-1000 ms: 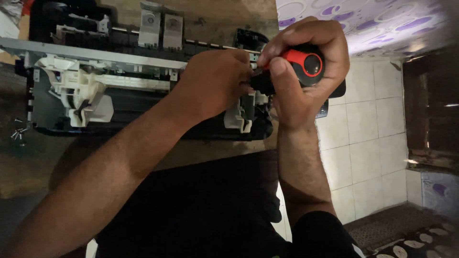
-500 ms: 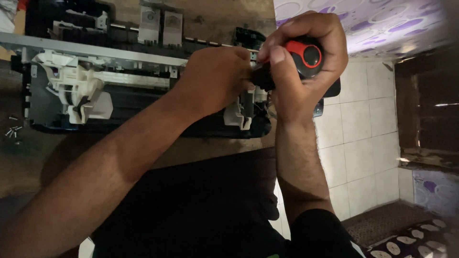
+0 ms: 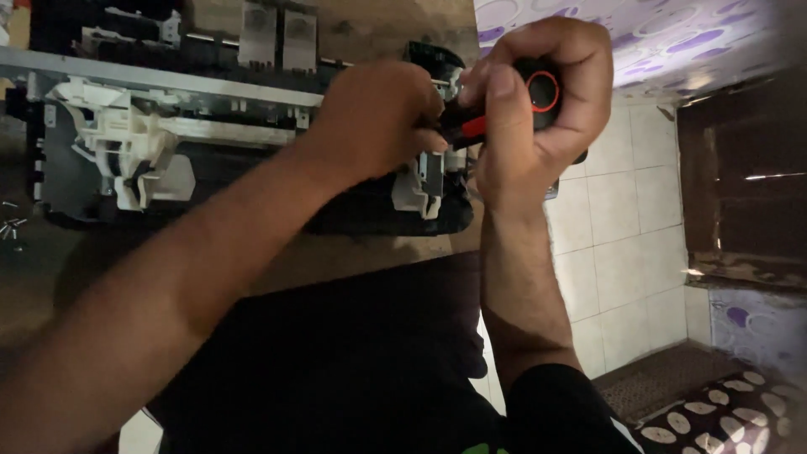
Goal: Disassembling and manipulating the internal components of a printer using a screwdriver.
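A stripped-down printer chassis [image 3: 210, 160], black with white plastic parts and a metal rail, lies on a wooden table. My right hand [image 3: 538, 109] is closed around the red-and-black handle of a screwdriver [image 3: 542, 91], its tip aimed left at the chassis's right end. My left hand [image 3: 378, 118] rests over that same right end, fingers curled around the screwdriver's shaft near the tip. The tip itself is hidden under my fingers.
Several small loose screws [image 3: 12, 225] lie on the wooden table [image 3: 370, 252] at the far left. To the right of the table is a white tiled floor [image 3: 622, 244], with a patterned purple cloth [image 3: 672, 42] above and a patterned mat [image 3: 723, 420] at the bottom right.
My right hand has turned on the screwdriver handle, so less red shows now. Both hands stay at the chassis's right end.
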